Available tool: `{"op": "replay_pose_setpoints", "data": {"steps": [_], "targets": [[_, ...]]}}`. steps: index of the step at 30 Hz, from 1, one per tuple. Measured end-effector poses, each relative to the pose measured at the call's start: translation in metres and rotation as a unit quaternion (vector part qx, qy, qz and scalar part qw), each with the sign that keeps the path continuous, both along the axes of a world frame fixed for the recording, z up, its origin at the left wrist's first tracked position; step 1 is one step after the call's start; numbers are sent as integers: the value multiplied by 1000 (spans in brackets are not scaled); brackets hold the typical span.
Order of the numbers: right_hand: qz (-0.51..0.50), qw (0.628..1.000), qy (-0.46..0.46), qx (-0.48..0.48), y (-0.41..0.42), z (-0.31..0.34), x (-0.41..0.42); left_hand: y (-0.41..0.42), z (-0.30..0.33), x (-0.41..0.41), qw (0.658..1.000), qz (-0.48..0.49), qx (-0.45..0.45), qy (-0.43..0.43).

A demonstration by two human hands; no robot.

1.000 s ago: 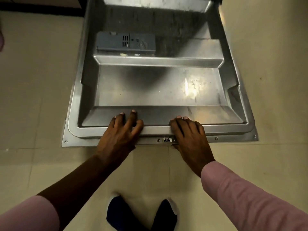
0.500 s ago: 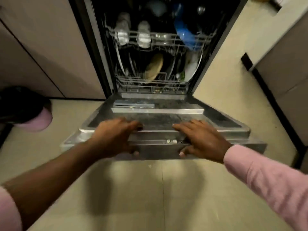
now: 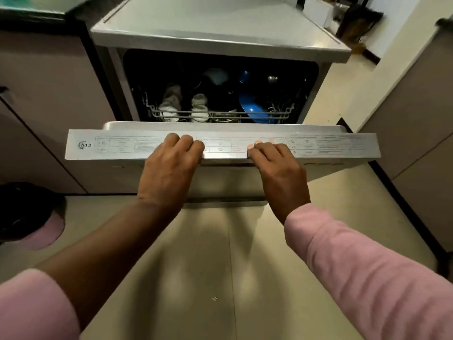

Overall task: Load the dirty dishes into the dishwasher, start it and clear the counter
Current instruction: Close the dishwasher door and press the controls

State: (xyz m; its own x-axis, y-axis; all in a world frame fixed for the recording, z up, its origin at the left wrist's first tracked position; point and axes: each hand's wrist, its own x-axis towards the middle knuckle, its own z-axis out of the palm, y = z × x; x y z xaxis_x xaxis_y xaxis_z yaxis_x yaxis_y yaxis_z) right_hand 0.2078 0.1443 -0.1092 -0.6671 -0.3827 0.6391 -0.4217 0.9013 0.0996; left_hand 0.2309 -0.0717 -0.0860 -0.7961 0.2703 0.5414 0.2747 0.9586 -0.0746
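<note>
The steel dishwasher door [image 3: 103, 144] is raised most of the way and leans toward the machine, its top edge with a printed label facing me. My left hand [image 3: 171, 168] grips that edge left of centre, fingers curled over it. My right hand [image 3: 277, 168] holds the edge right of centre, fingertips on the label. Through the gap above the door the upper rack [image 3: 220, 115] shows, carrying white cups [image 3: 169, 109], a blue bowl [image 3: 252, 107] and dark dishes.
The dishwasher's flat steel top [image 3: 220, 23] lies above the opening. Beige cabinets [image 3: 44, 99] flank the machine on both sides. A dark bin with a pink base [image 3: 31, 217] stands on the tiled floor at the left.
The door has swung up from flat on the floor to nearly closed, with both hands lifting its front edge. The lower rack is now hidden behind the door.
</note>
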Motion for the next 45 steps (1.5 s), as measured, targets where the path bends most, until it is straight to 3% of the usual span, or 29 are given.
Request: {"op": "replay_pose_setpoints", "data": {"steps": [8, 14, 27, 31, 34, 37, 41, 45], "targets": [[-35, 996, -25, -81, -16, 35, -69, 1, 26, -68, 999, 13, 29, 16], [-45, 996, -30, -75, -20, 47, -91, -6, 45, -97, 1000, -7, 28, -1], [-71, 995, -25, -69, -24, 55, -130, -19, 51, -142, 993, -12, 115, 26], [-53, 998, -10, -23, -25, 71, -159, -34, 67, -168, 999, -40, 28, 4], [-39, 999, 6, 19, -16, 92, -184, -52, 88, -194, 1000, 18, 15, -19], [-31, 995, -90, 1, -13, 101, -204, -56, 89, -208, 996, 27, 41, -76], [-61, 995, -66, 44, -16, 88, -222, -55, 86, -215, 996, 25, 71, -37], [-52, 998, -26, 36, -19, 99, -235, -55, 87, -231, 999, 44, -8, -4]]}}
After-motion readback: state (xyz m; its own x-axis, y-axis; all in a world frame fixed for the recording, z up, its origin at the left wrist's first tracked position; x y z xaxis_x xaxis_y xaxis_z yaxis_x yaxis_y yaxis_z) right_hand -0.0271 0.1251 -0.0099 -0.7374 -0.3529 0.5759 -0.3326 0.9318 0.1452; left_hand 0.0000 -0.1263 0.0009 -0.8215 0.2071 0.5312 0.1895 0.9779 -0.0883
